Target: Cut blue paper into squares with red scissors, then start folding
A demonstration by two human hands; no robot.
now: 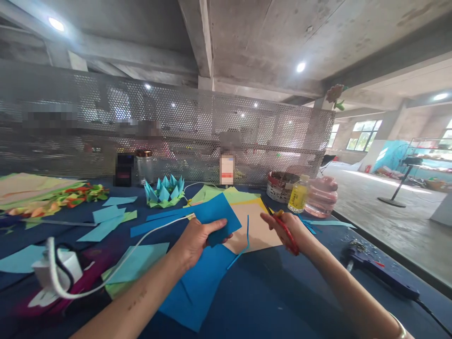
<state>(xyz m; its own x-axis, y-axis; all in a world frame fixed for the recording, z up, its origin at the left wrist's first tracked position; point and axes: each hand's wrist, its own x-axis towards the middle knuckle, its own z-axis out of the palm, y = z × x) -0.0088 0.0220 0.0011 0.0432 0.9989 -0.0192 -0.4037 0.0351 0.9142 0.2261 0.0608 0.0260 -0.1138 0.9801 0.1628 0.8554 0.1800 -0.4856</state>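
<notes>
My left hand (199,235) is closed on a piece of blue paper (226,212), thumb on top, holding it above the table. Red-handled scissors (287,235) are in my right hand (287,228), fingers wrapped about the handles and the dark blades pointing up and left. Between the two hands a thin blue paper strip (247,230) stands out over a tan sheet (261,212). A larger blue sheet (201,287) lies on the table under my left hand. Whether the scissor blades are parted is hard to see.
A light-blue folded paper piece (164,192), a basket (280,188), a yellow-labelled bottle (297,195) and a pink jug (320,197) stand along the back. A glue gun (383,273) lies at right. A white cable (141,240) runs from a power strip (88,282) at left.
</notes>
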